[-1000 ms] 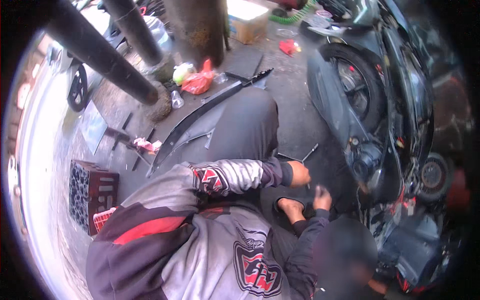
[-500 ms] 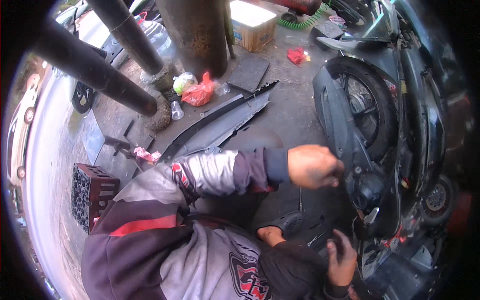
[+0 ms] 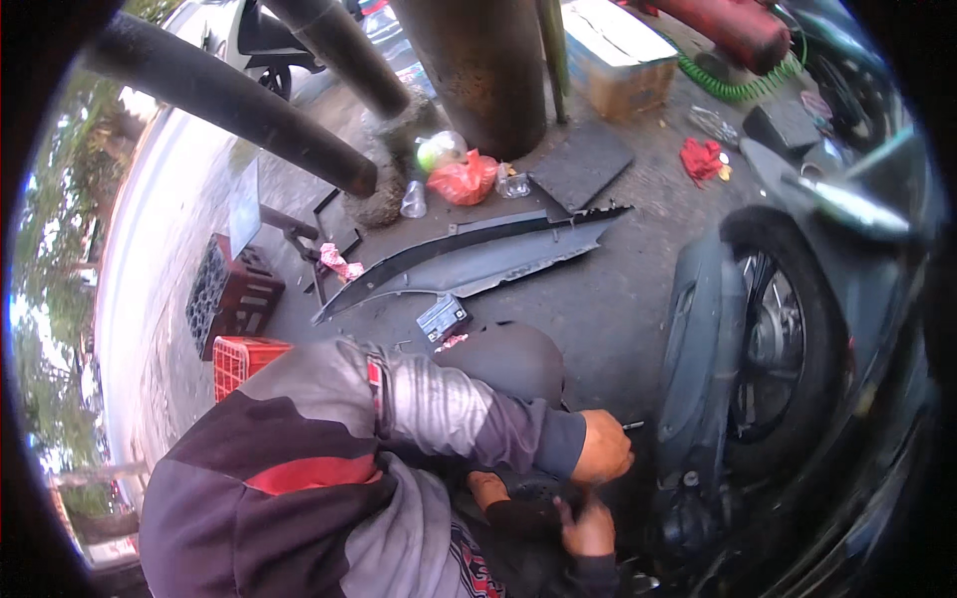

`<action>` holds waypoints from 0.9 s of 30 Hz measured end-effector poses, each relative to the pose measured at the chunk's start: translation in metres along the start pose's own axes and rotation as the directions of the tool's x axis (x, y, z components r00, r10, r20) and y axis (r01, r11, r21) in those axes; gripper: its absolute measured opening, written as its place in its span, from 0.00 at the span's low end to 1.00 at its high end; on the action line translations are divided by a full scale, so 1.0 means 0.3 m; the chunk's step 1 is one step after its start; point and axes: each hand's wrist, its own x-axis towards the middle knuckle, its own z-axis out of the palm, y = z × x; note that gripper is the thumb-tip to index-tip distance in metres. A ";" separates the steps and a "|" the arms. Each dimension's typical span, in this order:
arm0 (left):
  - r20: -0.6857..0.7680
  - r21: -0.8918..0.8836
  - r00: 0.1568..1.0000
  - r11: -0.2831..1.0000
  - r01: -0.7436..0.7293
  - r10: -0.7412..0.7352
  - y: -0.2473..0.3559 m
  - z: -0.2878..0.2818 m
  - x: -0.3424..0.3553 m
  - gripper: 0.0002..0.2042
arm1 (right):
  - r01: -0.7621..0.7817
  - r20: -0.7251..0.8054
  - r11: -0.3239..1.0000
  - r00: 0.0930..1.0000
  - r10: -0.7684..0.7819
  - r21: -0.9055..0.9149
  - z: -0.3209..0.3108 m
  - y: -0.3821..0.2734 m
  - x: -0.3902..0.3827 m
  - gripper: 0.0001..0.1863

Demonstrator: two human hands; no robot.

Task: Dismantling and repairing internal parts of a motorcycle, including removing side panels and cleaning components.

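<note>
My left hand (image 3: 601, 448) is closed, its arm reaching across in a grey and black sleeve. A short, thin metal tool (image 3: 633, 426) sticks out past its fingers; most of it is hidden. Just below is my right hand (image 3: 588, 531), thumb raised, the fingers blurred and partly out of sight. Both hands are beside a scooter's grey engine side cover (image 3: 688, 359), apart from it. Behind the cover stands the scooter's wheel (image 3: 827, 349) with its black tyre. My knee (image 3: 513, 359) is bent near the left forearm.
A long grey body panel (image 3: 488, 261) lies on the floor, with a small blue-and-white box (image 3: 443, 317) near it. Crates stand left, one red (image 3: 239, 364). Farther off are a dark flat board (image 3: 583, 164), a red plastic bag (image 3: 464, 179), a cardboard box (image 3: 618, 70) and pillars.
My left hand has come down and closer to my right hand, which has moved left. The view has turned, showing more of the street at left and the small box.
</note>
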 end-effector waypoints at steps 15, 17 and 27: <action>0.163 -0.967 0.463 -0.048 0.250 -0.871 0.096 -0.473 -0.293 0.22 | -0.213 -0.106 0.826 0.945 0.311 0.522 -0.258 -0.120 -0.295 0.16; 0.167 -0.979 0.385 -0.107 0.173 -0.908 0.068 -0.503 -0.505 0.19 | -0.262 -0.172 0.873 0.918 0.356 0.411 -0.334 -0.126 -0.432 0.16; 0.230 -0.198 -0.083 -0.130 0.972 -0.970 0.246 -0.786 -1.652 0.24 | -0.497 -0.201 0.842 0.821 0.534 0.209 -0.564 -0.351 -0.829 0.20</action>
